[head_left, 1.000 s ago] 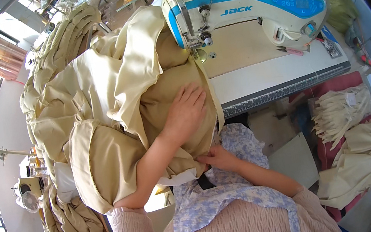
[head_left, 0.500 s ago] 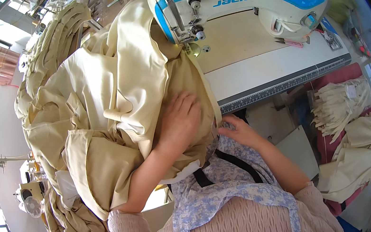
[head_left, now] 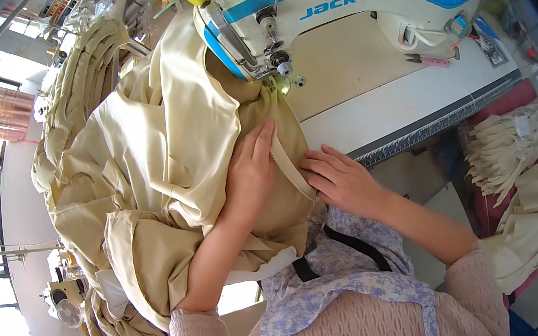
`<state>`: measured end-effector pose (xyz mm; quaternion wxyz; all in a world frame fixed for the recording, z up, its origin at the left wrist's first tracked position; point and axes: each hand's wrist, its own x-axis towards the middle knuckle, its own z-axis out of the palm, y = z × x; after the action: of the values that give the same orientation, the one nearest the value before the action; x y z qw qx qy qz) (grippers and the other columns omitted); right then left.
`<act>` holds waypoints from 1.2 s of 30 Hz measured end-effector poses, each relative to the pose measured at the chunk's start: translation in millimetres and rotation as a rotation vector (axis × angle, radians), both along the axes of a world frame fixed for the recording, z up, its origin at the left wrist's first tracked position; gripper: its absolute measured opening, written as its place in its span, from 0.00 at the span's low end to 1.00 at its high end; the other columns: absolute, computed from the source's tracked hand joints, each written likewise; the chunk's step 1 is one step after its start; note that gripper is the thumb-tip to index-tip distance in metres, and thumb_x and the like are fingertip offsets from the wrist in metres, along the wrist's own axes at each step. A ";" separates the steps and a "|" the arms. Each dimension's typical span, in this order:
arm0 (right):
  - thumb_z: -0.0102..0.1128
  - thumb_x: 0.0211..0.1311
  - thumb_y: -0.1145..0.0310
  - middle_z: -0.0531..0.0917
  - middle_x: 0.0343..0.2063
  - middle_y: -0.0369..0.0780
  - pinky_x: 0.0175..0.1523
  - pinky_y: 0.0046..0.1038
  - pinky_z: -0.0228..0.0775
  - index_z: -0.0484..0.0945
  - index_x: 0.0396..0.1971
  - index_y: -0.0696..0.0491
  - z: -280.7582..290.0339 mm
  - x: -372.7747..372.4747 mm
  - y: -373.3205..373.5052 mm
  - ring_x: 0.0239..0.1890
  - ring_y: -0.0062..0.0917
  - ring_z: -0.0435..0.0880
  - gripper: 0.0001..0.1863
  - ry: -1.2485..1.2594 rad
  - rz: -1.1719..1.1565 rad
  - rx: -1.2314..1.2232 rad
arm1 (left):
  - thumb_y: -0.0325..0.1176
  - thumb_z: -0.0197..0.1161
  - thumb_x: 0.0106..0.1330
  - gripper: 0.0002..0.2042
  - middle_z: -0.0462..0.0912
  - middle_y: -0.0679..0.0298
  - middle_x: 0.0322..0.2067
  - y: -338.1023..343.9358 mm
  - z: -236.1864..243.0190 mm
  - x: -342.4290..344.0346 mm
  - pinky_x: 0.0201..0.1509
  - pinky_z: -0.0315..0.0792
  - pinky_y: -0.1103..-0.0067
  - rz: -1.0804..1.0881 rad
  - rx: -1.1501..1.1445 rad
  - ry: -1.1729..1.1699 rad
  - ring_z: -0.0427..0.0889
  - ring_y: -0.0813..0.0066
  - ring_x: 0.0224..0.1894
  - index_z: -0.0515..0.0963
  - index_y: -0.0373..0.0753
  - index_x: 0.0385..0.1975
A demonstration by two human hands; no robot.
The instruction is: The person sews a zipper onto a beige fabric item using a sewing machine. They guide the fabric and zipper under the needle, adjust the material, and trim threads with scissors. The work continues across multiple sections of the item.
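A large beige fabric piece [head_left: 187, 131] is heaped left of and under the head of a white and blue sewing machine [head_left: 328, 3]. Its upper right part lies beneath the needle area [head_left: 276, 87]. A narrow toothed strip [head_left: 288, 168], like a zipper tape, runs down from there along the fabric. My left hand [head_left: 252, 174] lies flat on the cloth, fingers stretched along the strip's left side. At the fabric's right edge, by the strip's lower end, my right hand [head_left: 340, 181] holds the edge at its fingertips; its underside is hidden.
A ruler strip [head_left: 442, 116] edges the machine table. Pink-handled snips [head_left: 434, 60] lie under the machine arm. Bundled cream pieces [head_left: 509, 146] are at the right, more beige cloth [head_left: 79, 64] at the left. Behind stands another machine with a small fan [head_left: 67, 309].
My right hand has moved up and its fingers have reached over the fabric edge. My left hand has shifted slightly left and down. The strip now curves over the cloth. The view has shifted.
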<state>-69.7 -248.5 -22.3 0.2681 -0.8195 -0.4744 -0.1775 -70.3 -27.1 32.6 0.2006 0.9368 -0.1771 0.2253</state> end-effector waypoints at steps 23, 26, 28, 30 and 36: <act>0.70 0.49 0.69 0.83 0.34 0.34 0.49 0.31 0.80 0.87 0.38 0.51 -14.8 24.8 10.1 0.45 0.30 0.84 0.14 0.064 0.407 0.272 | 0.24 0.69 0.55 0.17 0.85 0.67 0.52 15.5 2.6 24.7 0.61 0.68 0.61 -0.241 0.269 0.130 0.83 0.68 0.52 0.81 0.42 0.46; 0.73 0.51 0.68 0.83 0.32 0.32 0.45 0.29 0.81 0.90 0.44 0.47 -14.4 24.6 6.7 0.41 0.29 0.86 0.17 0.185 0.394 0.293 | 0.24 0.70 0.53 0.18 0.85 0.67 0.52 12.9 7.0 27.7 0.59 0.67 0.61 -0.257 0.282 0.139 0.83 0.69 0.52 0.81 0.42 0.45; 0.73 0.52 0.68 0.83 0.31 0.32 0.45 0.28 0.81 0.90 0.45 0.46 -11.2 25.7 7.0 0.40 0.29 0.86 0.17 0.199 0.400 0.283 | 0.24 0.70 0.52 0.18 0.84 0.67 0.52 11.6 8.7 28.3 0.57 0.67 0.62 -0.260 0.286 0.133 0.82 0.70 0.52 0.81 0.42 0.45; 0.74 0.51 0.68 0.83 0.32 0.32 0.45 0.28 0.81 0.90 0.45 0.46 -10.5 25.7 7.3 0.40 0.29 0.86 0.18 0.198 0.397 0.266 | 0.24 0.71 0.51 0.18 0.84 0.66 0.52 10.6 8.0 28.4 0.56 0.67 0.62 -0.258 0.284 0.124 0.82 0.70 0.51 0.81 0.42 0.44; 0.73 0.47 0.70 0.80 0.31 0.31 0.41 0.26 0.81 0.86 0.35 0.50 -2.6 27.5 8.0 0.39 0.24 0.85 0.12 0.146 0.372 0.260 | 0.26 0.71 0.51 0.16 0.84 0.64 0.52 8.3 7.5 32.0 0.64 0.65 0.54 -0.283 0.306 0.107 0.82 0.64 0.59 0.81 0.41 0.42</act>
<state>-42.1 -240.5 -24.9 0.4331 -0.6873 -0.5696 -0.1251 -38.2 -18.8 40.1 0.0949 0.9328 -0.3280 0.1155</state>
